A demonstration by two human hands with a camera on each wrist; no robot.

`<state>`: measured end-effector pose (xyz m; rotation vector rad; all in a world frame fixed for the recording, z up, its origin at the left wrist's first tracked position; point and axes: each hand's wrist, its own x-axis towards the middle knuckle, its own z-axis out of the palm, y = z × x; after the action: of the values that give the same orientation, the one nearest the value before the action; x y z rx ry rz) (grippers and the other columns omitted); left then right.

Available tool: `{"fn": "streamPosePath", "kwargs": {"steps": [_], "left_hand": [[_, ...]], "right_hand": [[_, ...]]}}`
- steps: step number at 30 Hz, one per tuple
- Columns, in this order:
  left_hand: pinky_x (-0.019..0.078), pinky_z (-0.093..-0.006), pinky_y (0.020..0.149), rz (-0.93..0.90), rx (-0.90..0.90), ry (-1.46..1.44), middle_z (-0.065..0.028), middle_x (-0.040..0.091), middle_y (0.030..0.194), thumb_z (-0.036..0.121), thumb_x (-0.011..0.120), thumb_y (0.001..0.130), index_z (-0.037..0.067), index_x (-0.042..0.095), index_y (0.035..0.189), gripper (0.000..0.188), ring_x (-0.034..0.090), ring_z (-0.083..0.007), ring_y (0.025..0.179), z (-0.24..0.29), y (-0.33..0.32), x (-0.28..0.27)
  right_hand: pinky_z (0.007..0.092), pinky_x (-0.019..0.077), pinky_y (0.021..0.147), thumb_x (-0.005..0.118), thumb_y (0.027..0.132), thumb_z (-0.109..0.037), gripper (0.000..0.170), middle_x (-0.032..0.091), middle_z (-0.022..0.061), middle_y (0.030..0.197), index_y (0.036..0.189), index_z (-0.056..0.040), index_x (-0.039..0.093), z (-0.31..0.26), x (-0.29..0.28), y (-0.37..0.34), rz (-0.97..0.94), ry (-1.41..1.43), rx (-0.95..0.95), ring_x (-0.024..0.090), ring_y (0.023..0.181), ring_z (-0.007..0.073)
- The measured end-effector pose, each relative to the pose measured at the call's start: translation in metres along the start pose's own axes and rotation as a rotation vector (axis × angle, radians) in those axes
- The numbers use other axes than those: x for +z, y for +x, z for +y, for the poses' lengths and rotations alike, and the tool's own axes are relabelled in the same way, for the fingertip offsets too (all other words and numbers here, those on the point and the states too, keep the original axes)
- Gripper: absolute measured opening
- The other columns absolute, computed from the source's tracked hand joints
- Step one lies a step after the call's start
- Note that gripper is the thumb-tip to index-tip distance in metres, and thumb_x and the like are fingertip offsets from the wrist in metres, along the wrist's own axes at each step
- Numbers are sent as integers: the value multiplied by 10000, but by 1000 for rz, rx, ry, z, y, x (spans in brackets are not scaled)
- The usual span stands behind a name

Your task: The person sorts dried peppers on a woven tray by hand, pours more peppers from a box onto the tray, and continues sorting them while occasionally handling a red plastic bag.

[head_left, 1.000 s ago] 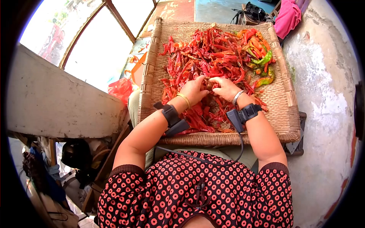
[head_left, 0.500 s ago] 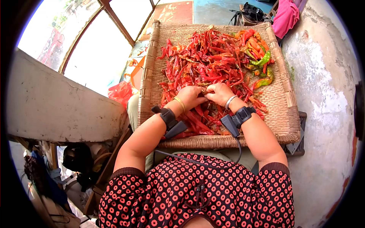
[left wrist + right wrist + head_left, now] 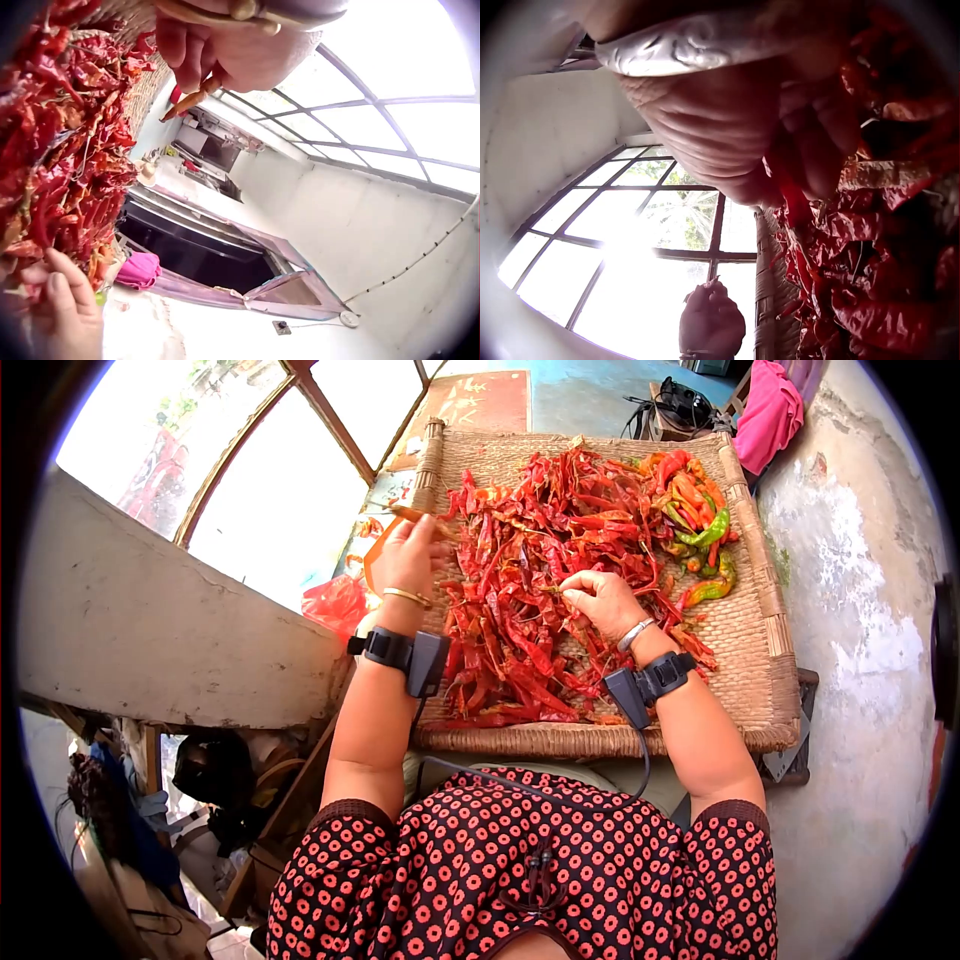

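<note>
A large heap of dried red chili peppers [image 3: 530, 630] lies on a woven tray [image 3: 755, 660]. My left hand [image 3: 408, 560] is raised over the tray's left edge and pinches a brownish-orange chili pepper [image 3: 185, 106], which points away from the palm in the left wrist view. Over the middle of the heap, my right hand [image 3: 603, 602] has its thumb and fingers brought together. They pinch a red chili pepper [image 3: 789, 176] that shows between them in the right wrist view, with a small greenish stem at the fingertips in the head view.
Fresher orange and green peppers [image 3: 705, 530] lie at the tray's back right. A red plastic bag [image 3: 335, 605] is beyond its left edge, beneath the window. A rough plaster wall [image 3: 850, 620] stands on the right, and a pink cloth [image 3: 768, 415] hangs at the back right.
Both hands were together over the heap; they have parted. The left has swung left and up with the brownish-orange chili pepper, while the right remains over the heap.
</note>
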<state>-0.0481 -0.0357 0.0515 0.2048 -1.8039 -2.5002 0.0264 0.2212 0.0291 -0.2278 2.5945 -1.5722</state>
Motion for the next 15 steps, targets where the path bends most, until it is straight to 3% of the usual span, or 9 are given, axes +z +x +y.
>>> {"fn": "streamPosePath", "kwargs": {"steps": [3,10,12,13,14,15], "left_hand": [[345,-186,348,257,-19,-41,-48,522,652,171,532,825,57,479,857,130,485,-101,455,7,22,-30],[368,-193,373,299,-134,-76,-52,549,711,156,508,836,17,475,976,200,478,-96,477,-1,27,-45],[380,-180,400,89,51,163,-56,560,728,146,499,842,8,454,1086,284,482,-81,508,-3,13,-25],[407,-180,441,-39,31,259,-50,572,746,138,494,844,7,447,1145,332,494,-68,543,-4,2,-11],[431,-190,474,-201,60,343,-42,583,761,140,513,834,9,504,1094,292,503,-63,555,-6,-11,7],[443,-197,506,-316,-27,440,-38,592,770,141,536,820,3,546,1044,263,507,-60,560,-3,-30,26]], "right_hand": [[290,449,695,578,737,-187,188,621,110,813,843,-38,620,-6,1,-2,-52,-16,-6,588,751,194],[291,458,698,530,743,-137,254,622,103,834,975,-44,576,8,9,2,-59,-32,-83,593,745,197],[286,468,673,513,748,-113,280,619,102,834,1017,-50,559,3,7,-1,-72,-47,-85,598,718,185],[275,473,634,498,751,-87,295,611,103,829,1041,-57,546,-10,5,-4,-102,65,55,596,679,165],[264,479,595,483,755,-61,315,603,103,824,1065,-63,532,-18,4,-5,-132,176,195,594,640,146],[242,477,541,479,751,-27,346,589,101,801,1094,-67,515,-17,6,-5,-101,200,148,580,582,118]]}}
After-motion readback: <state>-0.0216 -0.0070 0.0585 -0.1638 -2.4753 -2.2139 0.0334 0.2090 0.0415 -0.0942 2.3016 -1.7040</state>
